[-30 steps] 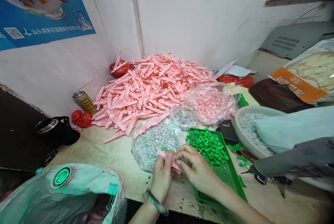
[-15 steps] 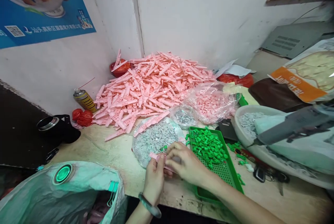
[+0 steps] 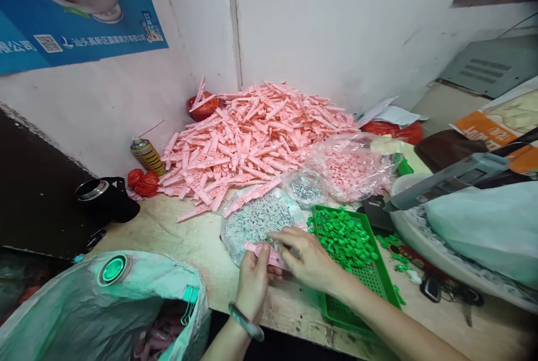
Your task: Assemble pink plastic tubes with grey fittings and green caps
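My left hand (image 3: 253, 282) is closed round a long pink plastic part (image 3: 265, 252), held just above the bench edge. My right hand (image 3: 309, 260) pinches a small grey piece (image 3: 293, 250) against that pink part. Both hands hover in front of a clear bag of small grey pieces (image 3: 257, 220). A green tray (image 3: 370, 279) holding several green caps (image 3: 345, 236) lies right beside my right hand.
A big heap of pink parts (image 3: 256, 137) fills the back corner. Clear bags of pink bits (image 3: 353, 166) and metal bits (image 3: 306, 187) lie behind the tray. A spray can (image 3: 147, 154), a black cup (image 3: 105, 199), a sack (image 3: 105, 310), a grey tool (image 3: 454, 179) and a white basin (image 3: 420, 237) surround the spot.
The view has shifted a little right and up. My hands stay together on the pink part, the right fingers now spread over it. The grey tool at the right has risen and swung back.
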Tool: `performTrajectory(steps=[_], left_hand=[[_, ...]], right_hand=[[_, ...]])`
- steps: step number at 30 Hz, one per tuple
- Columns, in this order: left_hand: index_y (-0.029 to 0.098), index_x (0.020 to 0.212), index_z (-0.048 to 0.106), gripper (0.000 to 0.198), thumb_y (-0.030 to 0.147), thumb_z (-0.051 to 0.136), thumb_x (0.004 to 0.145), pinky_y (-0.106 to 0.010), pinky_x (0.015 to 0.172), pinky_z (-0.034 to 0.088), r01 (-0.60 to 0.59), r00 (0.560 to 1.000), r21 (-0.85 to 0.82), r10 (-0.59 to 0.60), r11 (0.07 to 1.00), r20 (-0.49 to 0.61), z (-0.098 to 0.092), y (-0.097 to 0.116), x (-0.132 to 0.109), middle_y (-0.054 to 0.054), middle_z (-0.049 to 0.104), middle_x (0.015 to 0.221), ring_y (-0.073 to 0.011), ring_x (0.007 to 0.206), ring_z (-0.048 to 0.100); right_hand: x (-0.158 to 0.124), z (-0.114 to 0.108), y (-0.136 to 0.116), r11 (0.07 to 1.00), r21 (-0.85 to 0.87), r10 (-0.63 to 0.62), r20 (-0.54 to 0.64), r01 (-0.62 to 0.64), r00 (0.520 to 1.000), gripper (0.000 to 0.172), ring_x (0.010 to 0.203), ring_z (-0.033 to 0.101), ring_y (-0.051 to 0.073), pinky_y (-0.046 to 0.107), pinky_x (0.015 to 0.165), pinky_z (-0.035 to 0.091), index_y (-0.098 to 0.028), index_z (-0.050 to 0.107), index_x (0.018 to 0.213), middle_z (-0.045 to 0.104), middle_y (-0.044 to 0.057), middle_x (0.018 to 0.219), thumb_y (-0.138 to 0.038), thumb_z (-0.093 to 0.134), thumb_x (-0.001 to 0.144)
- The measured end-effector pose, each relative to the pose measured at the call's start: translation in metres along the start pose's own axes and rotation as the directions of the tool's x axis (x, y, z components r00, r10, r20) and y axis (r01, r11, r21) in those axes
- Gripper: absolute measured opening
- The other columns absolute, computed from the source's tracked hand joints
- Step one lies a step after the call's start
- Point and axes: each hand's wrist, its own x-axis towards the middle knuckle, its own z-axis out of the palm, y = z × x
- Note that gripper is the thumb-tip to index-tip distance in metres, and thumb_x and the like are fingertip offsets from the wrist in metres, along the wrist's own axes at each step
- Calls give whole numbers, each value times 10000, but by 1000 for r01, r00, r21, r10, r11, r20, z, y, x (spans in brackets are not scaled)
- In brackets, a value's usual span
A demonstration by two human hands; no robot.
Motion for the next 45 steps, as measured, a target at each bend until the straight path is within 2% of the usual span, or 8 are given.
performTrajectory(steps=[7,12,19,25,27,34,39,45], left_hand=[[134,923,562,536,568,734,658,-247,493,462,17,998,-21,-15,1000,59,8,-2,0,-5,665,622,-139,498,597],[117,927,590,506,536,732,682,-254,489,465,-8,998,-1,9,1000,63,11,-2,-3,-19,678,654,-144,506,602],[135,872,573,512,564,748,653,-253,484,460,-36,999,-71,33,997,-43,6,1,-8,11,634,585,-139,483,583],[110,959,609,602,580,764,617,-262,488,465,-68,996,4,68,998,-61,-1,9,-6,17,628,609,-135,476,564],[110,967,620,593,584,749,634,-268,489,465,-51,998,29,52,998,-44,-1,9,-6,12,629,619,-139,474,567],[118,943,610,548,565,744,656,-264,503,474,-31,999,8,31,1000,-39,-2,3,-3,16,621,616,-138,486,575],[116,938,608,517,565,706,701,-259,481,461,-80,997,31,79,996,24,0,-2,3,2,637,610,-152,496,587],[108,957,657,515,567,682,726,-265,518,484,-131,990,86,126,988,59,7,-8,4,-61,701,753,-189,622,644]], right_hand=[[-25,5,-7,984,168,86,-191,-54,978,159,889,642,192,327,770,519,-198,659,882,674,71,978,-119,522,872],[-32,12,-6,987,104,-85,-288,120,954,195,804,616,177,307,690,528,-181,662,875,651,67,870,-69,503,896],[-40,-7,-24,978,-25,-211,-113,209,971,298,988,570,254,434,820,516,-164,663,1063,642,129,1060,-71,485,843],[-1,4,16,976,-68,197,-99,-204,975,196,853,607,214,359,771,497,-177,680,867,657,73,886,-118,493,869],[17,13,32,962,-119,234,-109,-247,966,142,828,600,245,376,753,480,-166,673,761,650,84,805,-109,557,822],[20,12,25,984,-33,174,-87,-177,981,162,757,614,176,295,714,483,-182,614,684,644,27,765,-47,581,767],[-9,4,-2,966,252,-9,-156,48,988,159,775,637,152,273,708,509,-197,605,743,669,16,803,-64,546,808],[-22,5,-10,977,142,-112,-296,160,949,189,745,635,163,287,667,528,-200,645,816,683,38,803,-60,520,834]])
